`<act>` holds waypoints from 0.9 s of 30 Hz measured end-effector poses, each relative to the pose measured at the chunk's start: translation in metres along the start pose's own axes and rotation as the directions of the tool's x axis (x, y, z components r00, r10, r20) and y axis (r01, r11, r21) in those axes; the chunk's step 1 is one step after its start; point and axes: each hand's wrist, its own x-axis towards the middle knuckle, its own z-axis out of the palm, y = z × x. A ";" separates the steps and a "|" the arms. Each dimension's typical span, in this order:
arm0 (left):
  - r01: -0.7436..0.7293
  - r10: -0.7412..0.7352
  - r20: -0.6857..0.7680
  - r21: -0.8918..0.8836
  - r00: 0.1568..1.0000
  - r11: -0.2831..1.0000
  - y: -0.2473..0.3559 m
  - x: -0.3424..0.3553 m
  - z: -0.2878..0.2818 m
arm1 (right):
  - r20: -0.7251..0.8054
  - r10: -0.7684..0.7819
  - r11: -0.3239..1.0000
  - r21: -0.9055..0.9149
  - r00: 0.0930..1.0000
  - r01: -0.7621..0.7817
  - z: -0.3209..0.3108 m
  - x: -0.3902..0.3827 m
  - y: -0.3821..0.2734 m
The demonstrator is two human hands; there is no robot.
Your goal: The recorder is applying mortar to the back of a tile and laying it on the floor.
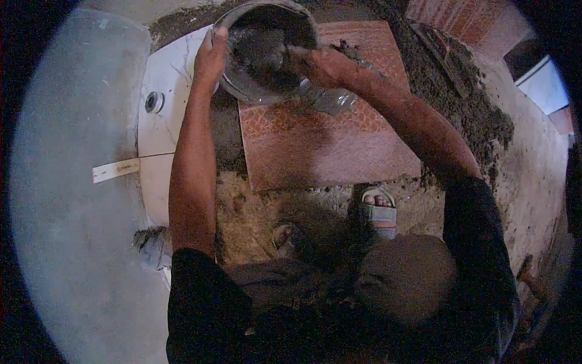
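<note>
Over the far ends of white veined tile (pixel 163 130) and red patterned tile (pixel 339 155), holds a dark round bucket (pixel 242 90) by its left rim with the left hand (pixel 210 59), visible fingers close together against it, and reaches into its mouth with the right hand (pixel 318 65), fingers curled, cannot tell around what.

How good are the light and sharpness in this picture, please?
Head view: dim and grainy; head view: a dark shadow beside a brighter patch on the orange patterned panel; head view: the right hand at the bucket looks soft, possibly motion-blurred; head view: black corners around the fisheye circle.
</note>
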 end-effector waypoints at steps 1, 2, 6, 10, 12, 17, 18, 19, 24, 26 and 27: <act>0.011 -0.011 0.005 0.032 1.000 0.999 -0.002 0.001 0.000 | -0.033 0.037 0.999 0.017 0.999 -0.036 0.000 0.001 0.001; -0.001 0.001 -0.003 0.027 1.000 1.000 -0.002 0.002 0.000 | -0.055 0.057 0.998 0.041 0.997 -0.055 -0.001 0.002 0.002; 0.055 -0.055 0.003 -0.019 0.998 0.998 0.010 -0.002 -0.001 | 0.099 -0.044 0.964 -0.257 0.994 0.068 0.003 0.005 0.007; 0.003 -0.003 0.000 0.021 1.000 1.000 0.029 -0.013 0.005 | -0.032 -0.052 0.977 -0.210 0.998 0.044 0.003 0.000 0.003; 0.024 -0.025 0.021 0.050 0.999 0.998 0.033 -0.014 0.007 | -0.179 0.071 0.997 0.020 0.981 -0.069 -0.001 -0.003 -0.001; 0.121 -0.119 -0.049 0.047 0.992 0.991 0.028 -0.012 0.004 | 0.042 0.074 0.986 -0.155 0.996 -0.067 -0.015 -0.010 -0.004; 0.098 -0.095 -0.048 0.055 0.994 0.994 0.026 -0.011 0.003 | 0.147 0.135 0.972 -0.212 0.980 -0.102 -0.015 -0.009 -0.004; 0.105 -0.103 -0.038 0.064 0.994 0.992 0.024 -0.009 0.004 | 0.249 0.195 0.953 -0.276 0.949 -0.123 -0.014 -0.009 -0.002; -0.002 0.001 0.011 0.108 1.000 0.994 0.021 -0.002 0.010 | -0.182 0.112 0.986 -0.100 0.977 -0.132 0.002 -0.008 0.005; -0.017 0.019 -0.018 0.109 1.000 0.994 0.022 -0.002 0.011 | -0.143 0.095 0.988 -0.110 0.985 -0.111 0.006 -0.011 0.005; -0.009 0.014 -0.044 0.121 0.999 0.993 0.022 -0.003 0.011 | -0.124 0.104 0.986 -0.119 0.987 -0.119 0.007 -0.013 0.004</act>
